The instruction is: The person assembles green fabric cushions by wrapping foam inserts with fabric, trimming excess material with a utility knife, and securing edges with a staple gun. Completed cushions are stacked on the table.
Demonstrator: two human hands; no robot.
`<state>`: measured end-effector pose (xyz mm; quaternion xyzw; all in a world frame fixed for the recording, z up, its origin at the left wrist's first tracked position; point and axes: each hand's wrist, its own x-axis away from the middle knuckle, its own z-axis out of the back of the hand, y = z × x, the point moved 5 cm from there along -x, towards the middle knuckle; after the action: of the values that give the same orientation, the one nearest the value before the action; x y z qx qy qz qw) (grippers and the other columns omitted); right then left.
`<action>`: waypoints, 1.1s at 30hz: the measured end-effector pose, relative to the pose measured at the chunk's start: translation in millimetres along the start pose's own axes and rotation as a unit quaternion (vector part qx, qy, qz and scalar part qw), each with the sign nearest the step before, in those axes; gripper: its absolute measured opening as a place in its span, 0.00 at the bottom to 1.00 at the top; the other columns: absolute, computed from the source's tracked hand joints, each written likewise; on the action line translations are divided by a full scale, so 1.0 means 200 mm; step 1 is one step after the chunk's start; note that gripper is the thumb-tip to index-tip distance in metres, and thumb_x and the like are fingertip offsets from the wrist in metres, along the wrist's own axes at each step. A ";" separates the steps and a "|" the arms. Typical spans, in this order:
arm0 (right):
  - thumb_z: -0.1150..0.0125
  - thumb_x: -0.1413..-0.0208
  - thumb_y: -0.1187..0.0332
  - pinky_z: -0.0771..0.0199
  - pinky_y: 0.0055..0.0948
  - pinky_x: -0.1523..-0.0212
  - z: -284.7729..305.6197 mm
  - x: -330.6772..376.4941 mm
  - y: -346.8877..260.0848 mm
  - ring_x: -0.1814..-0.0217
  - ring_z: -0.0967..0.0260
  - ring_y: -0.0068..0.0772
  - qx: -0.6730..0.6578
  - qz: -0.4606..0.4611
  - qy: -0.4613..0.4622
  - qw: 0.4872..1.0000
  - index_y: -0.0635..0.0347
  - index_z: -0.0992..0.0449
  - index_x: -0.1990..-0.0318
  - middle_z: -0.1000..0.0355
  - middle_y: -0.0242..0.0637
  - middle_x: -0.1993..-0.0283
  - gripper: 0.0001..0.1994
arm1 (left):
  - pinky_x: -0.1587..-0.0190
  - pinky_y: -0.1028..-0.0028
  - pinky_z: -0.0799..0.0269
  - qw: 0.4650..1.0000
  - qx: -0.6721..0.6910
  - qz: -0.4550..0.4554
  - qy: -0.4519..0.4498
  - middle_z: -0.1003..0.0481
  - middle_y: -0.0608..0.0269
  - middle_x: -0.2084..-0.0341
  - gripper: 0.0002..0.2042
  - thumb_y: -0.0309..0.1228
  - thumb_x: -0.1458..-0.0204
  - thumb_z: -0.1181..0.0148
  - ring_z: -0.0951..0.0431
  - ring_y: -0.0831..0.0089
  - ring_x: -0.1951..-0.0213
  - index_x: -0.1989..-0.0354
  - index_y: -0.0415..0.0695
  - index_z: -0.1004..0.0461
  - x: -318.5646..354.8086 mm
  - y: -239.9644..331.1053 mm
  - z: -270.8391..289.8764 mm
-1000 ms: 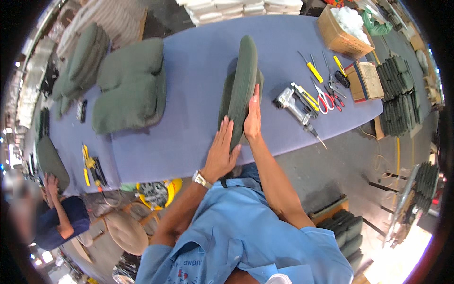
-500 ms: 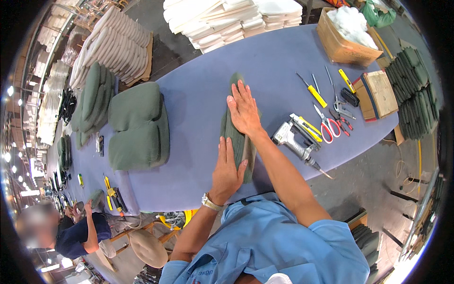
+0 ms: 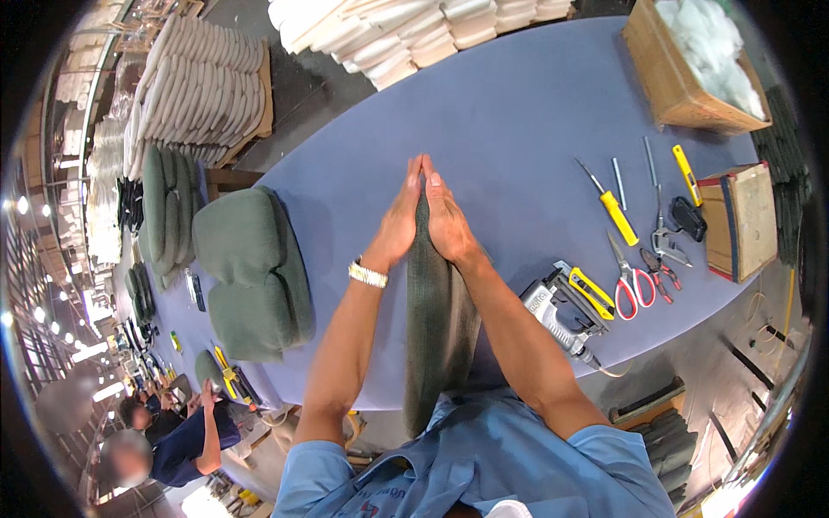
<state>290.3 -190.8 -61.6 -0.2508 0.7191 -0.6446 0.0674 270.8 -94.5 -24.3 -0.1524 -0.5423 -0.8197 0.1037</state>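
A dark green fabric cushion [image 3: 426, 332] stands on its edge on the blue-covered table, its near end close to my body. My left hand [image 3: 401, 221] lies along the left side of its far end, fingers straight and together. Against the right side presses my right hand [image 3: 446, 221], flat as well. Both palms squeeze the cushion between them, and the fingertips meet just beyond its far tip. The faces of the cushion under my palms are hidden.
Left on the table [image 3: 363, 173] lie more green cushions [image 3: 250, 272]. To the right are a staple gun [image 3: 553, 315], yellow cutter [image 3: 591, 293], scissors [image 3: 633, 289], yellow-handled screwdriver [image 3: 615, 211], pliers [image 3: 661, 274], small box [image 3: 738, 223] and carton of white stuffing [image 3: 682, 78]. Co-workers [image 3: 194, 440] stand lower left.
Both hands have moved to the cushion's far end and now face each other across it; before, the right lay over its top. The cushion has come nearer my body and stands more upright.
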 end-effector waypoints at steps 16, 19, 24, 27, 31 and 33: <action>0.76 0.26 0.42 0.32 0.42 0.43 -0.04 0.18 -0.10 0.50 0.30 0.45 0.063 0.090 0.089 0.990 0.59 0.18 0.58 0.27 0.47 0.56 0.37 | 0.38 0.56 0.30 0.966 -0.170 0.114 0.156 0.29 0.28 0.41 0.44 0.50 0.40 0.37 0.27 0.40 0.38 0.28 0.27 0.46 0.80 0.30 -0.09; 0.74 0.26 0.43 0.30 0.43 0.48 -0.10 0.35 -0.37 0.55 0.28 0.47 0.093 0.185 0.013 0.978 0.60 0.19 0.62 0.25 0.46 0.62 0.36 | 0.38 0.56 0.30 0.960 -0.183 0.164 0.130 0.29 0.31 0.40 0.42 0.43 0.42 0.32 0.26 0.41 0.38 0.28 0.29 0.46 1.05 0.42 -0.06; 0.69 0.25 0.48 0.27 0.42 0.51 -0.18 0.62 -0.81 0.59 0.25 0.52 0.181 0.252 -0.207 0.928 0.62 0.18 0.63 0.21 0.48 0.63 0.33 | 0.37 0.61 0.30 0.960 -0.151 -0.040 0.231 0.25 0.41 0.41 0.38 0.35 0.44 0.31 0.23 0.53 0.39 0.28 0.34 0.41 1.48 0.38 0.01; 0.72 0.25 0.44 0.27 0.39 0.46 -0.20 0.71 -0.78 0.53 0.23 0.44 0.222 0.240 -0.229 0.917 0.65 0.18 0.57 0.19 0.47 0.60 0.37 | 0.34 0.65 0.34 0.951 -0.047 -0.076 0.295 0.26 0.47 0.39 0.35 0.31 0.44 0.30 0.26 0.62 0.38 0.29 0.35 0.38 1.83 0.22 0.13; 0.67 0.25 0.45 0.27 0.39 0.44 -0.22 0.82 -0.47 0.47 0.24 0.42 0.041 0.158 -0.261 0.951 0.62 0.18 0.51 0.19 0.44 0.51 0.32 | 0.33 0.68 0.37 0.925 0.143 -0.066 0.345 0.27 0.57 0.38 0.35 0.33 0.45 0.28 0.28 0.69 0.38 0.30 0.34 0.36 2.28 -0.08 0.23; 0.57 0.26 0.50 0.28 0.39 0.41 -0.35 0.97 -0.31 0.44 0.26 0.38 -0.009 0.104 -0.341 0.934 0.62 0.22 0.42 0.21 0.42 0.46 0.25 | 0.34 0.68 0.37 0.901 0.177 -0.057 0.393 0.27 0.58 0.39 0.36 0.37 0.45 0.28 0.28 0.69 0.38 0.31 0.34 0.35 2.48 -0.22 0.24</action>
<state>109.5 -217.5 52.9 -0.3799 0.6809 -0.5027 0.3732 -200.5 -34.9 134.7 0.2339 -0.6016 -0.7079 0.2868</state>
